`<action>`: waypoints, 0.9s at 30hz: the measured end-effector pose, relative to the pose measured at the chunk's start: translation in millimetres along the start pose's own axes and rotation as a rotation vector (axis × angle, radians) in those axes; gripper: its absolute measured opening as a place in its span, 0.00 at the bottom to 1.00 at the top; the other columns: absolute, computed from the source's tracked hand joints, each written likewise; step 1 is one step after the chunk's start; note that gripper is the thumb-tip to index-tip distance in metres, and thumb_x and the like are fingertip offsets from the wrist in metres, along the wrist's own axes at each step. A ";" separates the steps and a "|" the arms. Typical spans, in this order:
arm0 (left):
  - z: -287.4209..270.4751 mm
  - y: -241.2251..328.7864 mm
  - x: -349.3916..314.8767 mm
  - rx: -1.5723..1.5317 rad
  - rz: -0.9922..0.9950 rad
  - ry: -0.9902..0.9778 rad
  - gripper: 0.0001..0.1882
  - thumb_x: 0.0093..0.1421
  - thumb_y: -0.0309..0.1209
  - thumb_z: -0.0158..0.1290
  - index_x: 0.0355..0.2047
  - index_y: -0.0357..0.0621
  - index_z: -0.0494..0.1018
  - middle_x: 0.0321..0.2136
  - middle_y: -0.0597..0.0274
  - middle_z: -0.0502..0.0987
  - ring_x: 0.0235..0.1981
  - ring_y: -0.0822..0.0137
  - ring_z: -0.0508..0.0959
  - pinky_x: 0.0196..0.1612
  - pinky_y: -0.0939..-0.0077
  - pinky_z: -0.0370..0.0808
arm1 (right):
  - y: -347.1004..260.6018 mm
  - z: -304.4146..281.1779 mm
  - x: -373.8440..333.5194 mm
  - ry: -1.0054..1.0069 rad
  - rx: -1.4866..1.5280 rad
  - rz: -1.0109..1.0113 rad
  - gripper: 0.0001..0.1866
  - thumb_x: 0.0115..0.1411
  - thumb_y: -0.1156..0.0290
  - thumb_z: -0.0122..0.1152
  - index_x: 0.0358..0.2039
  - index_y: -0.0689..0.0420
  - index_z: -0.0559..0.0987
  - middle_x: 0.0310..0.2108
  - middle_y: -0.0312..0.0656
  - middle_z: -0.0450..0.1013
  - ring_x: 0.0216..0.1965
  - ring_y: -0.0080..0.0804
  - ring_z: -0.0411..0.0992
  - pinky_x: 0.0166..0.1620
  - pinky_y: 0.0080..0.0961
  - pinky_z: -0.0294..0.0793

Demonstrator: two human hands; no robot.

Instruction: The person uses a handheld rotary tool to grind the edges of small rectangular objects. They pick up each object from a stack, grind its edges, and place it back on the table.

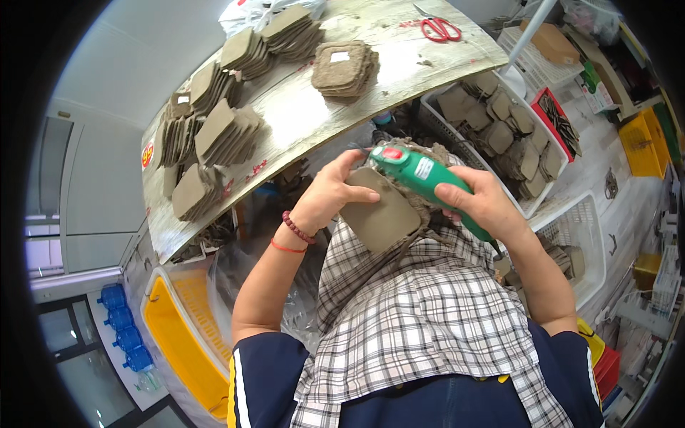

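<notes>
A thin, grey-brown square pad [383, 217] with rounded corners is gripped by my left hand [330, 191], its thumb lying on the flat face. Closed around the body of a green handheld power tool [419, 173] with a red switch is my right hand [488, 202]. The tool's front end is close to the pad's upper edge and my left fingertips; its working tip is hard to make out. Brown fibrous scraps [432, 214] lie on my lap beside the pad, on a checked apron [414, 314].
Stacks of similar pads [228, 132] and a thicker fuzzy stack [344, 70] stand on the table [399, 43], with red-handled scissors [440, 30]. Right of my legs are a pad-filled white basket [546, 189] and another white bin [592, 264]. A yellow crate [175, 349] stands left.
</notes>
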State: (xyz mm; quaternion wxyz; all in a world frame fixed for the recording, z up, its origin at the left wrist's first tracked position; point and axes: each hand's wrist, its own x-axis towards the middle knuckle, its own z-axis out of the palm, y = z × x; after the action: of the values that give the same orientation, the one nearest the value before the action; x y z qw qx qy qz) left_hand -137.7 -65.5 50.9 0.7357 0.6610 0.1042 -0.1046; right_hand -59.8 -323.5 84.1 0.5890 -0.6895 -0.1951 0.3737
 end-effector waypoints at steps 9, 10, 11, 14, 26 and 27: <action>-56.4 -6.7 -44.5 -0.122 0.165 0.304 0.10 0.54 0.20 0.60 0.35 0.41 0.72 0.31 0.68 0.78 0.32 0.77 0.75 0.39 0.81 0.72 | 11.3 9.2 -16.4 0.049 -0.190 0.037 0.19 0.58 0.58 0.64 0.39 0.63 0.78 0.22 0.34 0.72 0.22 0.17 0.68 0.25 0.17 0.66; -57.5 -7.3 -45.7 -0.140 0.178 0.314 0.10 0.54 0.20 0.60 0.35 0.41 0.72 0.31 0.68 0.78 0.32 0.77 0.75 0.38 0.82 0.72 | 13.2 9.2 -17.0 0.047 -0.176 0.034 0.19 0.58 0.58 0.64 0.39 0.63 0.78 0.22 0.34 0.72 0.22 0.17 0.68 0.25 0.17 0.66; -58.5 -7.8 -46.5 -0.157 0.190 0.323 0.10 0.54 0.20 0.59 0.35 0.42 0.72 0.31 0.68 0.78 0.32 0.77 0.75 0.38 0.82 0.72 | 13.9 9.2 -17.3 0.046 -0.160 0.031 0.19 0.58 0.59 0.64 0.39 0.63 0.77 0.22 0.34 0.72 0.22 0.17 0.68 0.24 0.17 0.66; -60.7 -11.0 -45.9 -0.180 0.212 0.304 0.09 0.54 0.20 0.59 0.35 0.42 0.72 0.31 0.68 0.78 0.31 0.78 0.75 0.38 0.82 0.72 | 3.7 13.0 -18.7 0.034 -0.204 0.076 0.19 0.58 0.59 0.64 0.39 0.63 0.77 0.22 0.34 0.71 0.22 0.16 0.67 0.25 0.17 0.66; -45.4 -7.4 -43.0 -0.135 0.106 0.227 0.09 0.54 0.20 0.59 0.34 0.42 0.72 0.29 0.69 0.78 0.31 0.78 0.76 0.36 0.82 0.74 | -10.0 17.0 -16.6 -0.008 -0.298 0.052 0.20 0.57 0.58 0.65 0.40 0.63 0.77 0.21 0.34 0.72 0.23 0.17 0.68 0.26 0.18 0.67; -43.4 -7.3 -43.3 -0.129 0.088 0.213 0.09 0.54 0.20 0.59 0.34 0.42 0.73 0.29 0.69 0.78 0.31 0.78 0.76 0.36 0.82 0.74 | -10.8 19.1 -15.3 -0.011 -0.288 0.052 0.20 0.57 0.58 0.65 0.40 0.63 0.77 0.22 0.34 0.72 0.23 0.17 0.68 0.27 0.19 0.68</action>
State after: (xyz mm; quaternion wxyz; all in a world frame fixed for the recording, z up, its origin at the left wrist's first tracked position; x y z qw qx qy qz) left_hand -181.9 -22.5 52.1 0.7652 0.6238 0.1588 0.0054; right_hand -82.0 -319.2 98.3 0.4731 -0.7695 -0.2320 0.3608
